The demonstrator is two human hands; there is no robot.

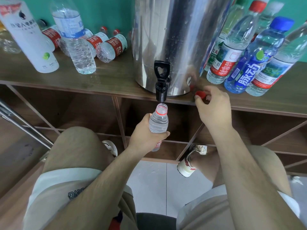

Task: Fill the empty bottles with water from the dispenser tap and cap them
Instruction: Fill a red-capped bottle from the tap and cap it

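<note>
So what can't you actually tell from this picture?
Head view: label and lower half of the bottle, covered by the left hand gripping it.
Head view: top of the dispenser, cut off by the upper edge.
Head view: part of the red cap, hidden by the right hand pinching it.
Head view: water level in the bottle, too faint through clear plastic.

Indoor room, plain, set up as a makeshift water station; you can't tell what sort of building it belongs to. Teal painted wall [106, 12] runs across the top of the frame. Facing you at mid-frame is a dark wooden shelf unit [116, 77] with open cubbyholes [74, 110] beneath its top. A steel dispenser [179, 39] with a black tap [162, 80] stands top centre. Lying bottles [109, 45] sit upper left, capped bottles [232, 52] upper right. Pale tiled floor [149, 180] shows at bottom centre.
</note>
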